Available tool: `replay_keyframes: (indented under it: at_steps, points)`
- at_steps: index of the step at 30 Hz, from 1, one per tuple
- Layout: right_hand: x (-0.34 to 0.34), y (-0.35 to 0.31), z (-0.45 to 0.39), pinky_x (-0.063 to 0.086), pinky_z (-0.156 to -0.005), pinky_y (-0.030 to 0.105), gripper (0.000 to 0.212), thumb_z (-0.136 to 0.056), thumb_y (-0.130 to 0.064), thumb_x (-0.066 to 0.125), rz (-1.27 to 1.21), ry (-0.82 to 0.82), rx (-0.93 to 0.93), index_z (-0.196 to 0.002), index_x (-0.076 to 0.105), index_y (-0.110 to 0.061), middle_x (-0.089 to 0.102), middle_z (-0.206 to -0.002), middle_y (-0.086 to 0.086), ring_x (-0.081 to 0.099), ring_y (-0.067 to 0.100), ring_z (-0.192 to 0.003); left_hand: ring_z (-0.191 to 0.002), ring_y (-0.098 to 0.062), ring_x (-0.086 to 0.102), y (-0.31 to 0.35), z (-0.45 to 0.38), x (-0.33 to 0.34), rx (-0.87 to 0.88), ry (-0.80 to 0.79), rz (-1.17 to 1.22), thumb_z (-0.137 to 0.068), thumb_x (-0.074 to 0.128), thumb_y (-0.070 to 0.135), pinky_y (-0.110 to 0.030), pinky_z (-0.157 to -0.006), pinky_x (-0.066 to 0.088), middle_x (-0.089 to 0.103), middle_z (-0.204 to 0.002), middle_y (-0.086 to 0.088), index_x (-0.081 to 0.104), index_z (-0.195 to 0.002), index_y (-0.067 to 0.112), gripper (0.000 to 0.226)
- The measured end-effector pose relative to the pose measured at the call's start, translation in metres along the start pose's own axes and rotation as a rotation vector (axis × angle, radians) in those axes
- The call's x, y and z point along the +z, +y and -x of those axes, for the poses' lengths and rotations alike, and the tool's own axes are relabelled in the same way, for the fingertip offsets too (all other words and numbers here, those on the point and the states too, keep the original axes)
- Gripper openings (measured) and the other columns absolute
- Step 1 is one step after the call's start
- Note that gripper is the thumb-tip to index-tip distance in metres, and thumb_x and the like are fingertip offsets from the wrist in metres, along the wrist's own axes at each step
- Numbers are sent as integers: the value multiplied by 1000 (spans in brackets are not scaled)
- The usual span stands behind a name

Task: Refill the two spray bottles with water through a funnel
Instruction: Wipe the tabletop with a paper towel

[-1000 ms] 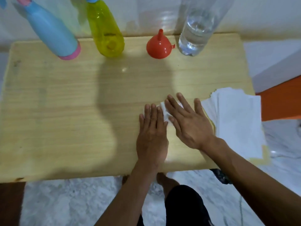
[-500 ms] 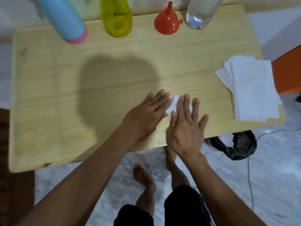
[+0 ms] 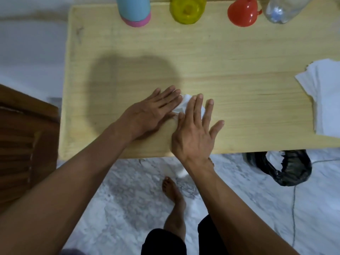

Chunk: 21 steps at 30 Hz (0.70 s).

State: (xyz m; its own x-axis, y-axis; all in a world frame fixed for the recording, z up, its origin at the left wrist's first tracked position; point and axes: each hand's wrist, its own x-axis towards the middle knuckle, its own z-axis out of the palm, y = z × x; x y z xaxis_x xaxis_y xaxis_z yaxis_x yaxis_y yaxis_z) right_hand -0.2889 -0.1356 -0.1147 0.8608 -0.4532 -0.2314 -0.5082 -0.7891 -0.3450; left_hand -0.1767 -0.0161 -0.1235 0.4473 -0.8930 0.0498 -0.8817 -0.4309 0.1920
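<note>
Along the far edge of the wooden table (image 3: 239,70) stand a blue spray bottle with a pink base (image 3: 135,11), a yellow spray bottle (image 3: 187,10), a red funnel (image 3: 242,12) lying mouth-down, and a clear water bottle (image 3: 283,10). The frame's top cuts off all their upper parts. Near the table's front edge a small crumpled white tissue (image 3: 184,105) lies under my fingers. My left hand (image 3: 152,113) rests flat on its left side. My right hand (image 3: 195,133) lies flat over its right side, fingers spread.
A stack of white tissues (image 3: 325,96) sits at the table's right edge. A black plastic bag (image 3: 283,166) lies on the marble floor under the right front corner. Brown wooden furniture (image 3: 24,135) stands left of the table. My bare foot is below the table edge.
My view has tilted down, pushing the bottles and funnel to the top edge. Both hands and the tissue now lie nearer the front edge, and my right hand has turned straighter.
</note>
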Motion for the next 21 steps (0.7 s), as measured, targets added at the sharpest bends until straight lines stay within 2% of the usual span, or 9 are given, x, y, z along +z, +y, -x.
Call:
replay_keyframes:
  at_steps: [5, 10, 12, 15, 18, 21]
  points:
    - [14, -30, -2, -10, -119, 62, 58, -110, -36, 17, 36, -22, -107, -162, -1, -20, -11, -170, -9, -20, 21, -155, -135, -43, 45, -21, 36, -5, -81, 8, 3, -108, 15, 35, -54, -109, 34, 48, -145, -25, 49, -139, -6, 62]
    - [27, -54, 1, -9, -121, 61, 57, -110, -38, 13, 59, -69, -263, -163, 1, -20, -9, -170, -10, -22, 20, -155, -147, -33, 28, -31, 79, -13, -234, -34, 46, -107, 10, 39, -46, -119, 22, 35, -156, -19, 36, -149, -3, 65]
    - [29, -64, 2, -10, -120, 60, 57, -110, -38, 13, 85, -103, -341, -163, 0, -20, -9, -170, -10, -22, 21, -155, -148, -32, 26, -31, 98, -15, -297, 0, 42, -107, 15, 37, -45, -119, 21, 33, -157, -19, 35, -149, -2, 61]
    - [33, -74, 6, -7, -120, 61, 57, -110, -37, 15, 134, -130, -484, -162, -1, -22, -8, -170, -9, -19, 23, -155, -145, -33, 31, -29, 124, -11, -379, 73, 8, -106, 29, 29, -50, -117, 28, 37, -154, -20, 38, -147, -3, 53]
    - [39, -73, 8, -2, -120, 64, 56, -110, -38, 20, 160, -117, -628, -162, 8, -22, 3, -171, -8, -10, 25, -157, -142, -38, 37, -17, 144, -7, -471, 107, -13, -108, 20, 34, -55, -113, 34, 42, -151, -22, 42, -145, -3, 57]
    - [38, -61, 2, 7, -117, 69, 56, -108, -37, 23, 187, -112, -769, -161, 21, -18, 17, -169, -4, 3, 29, -157, -147, -35, 29, 4, 157, -3, -575, 127, 7, -108, 14, 35, -52, -119, 26, 35, -156, -20, 37, -149, -2, 59]
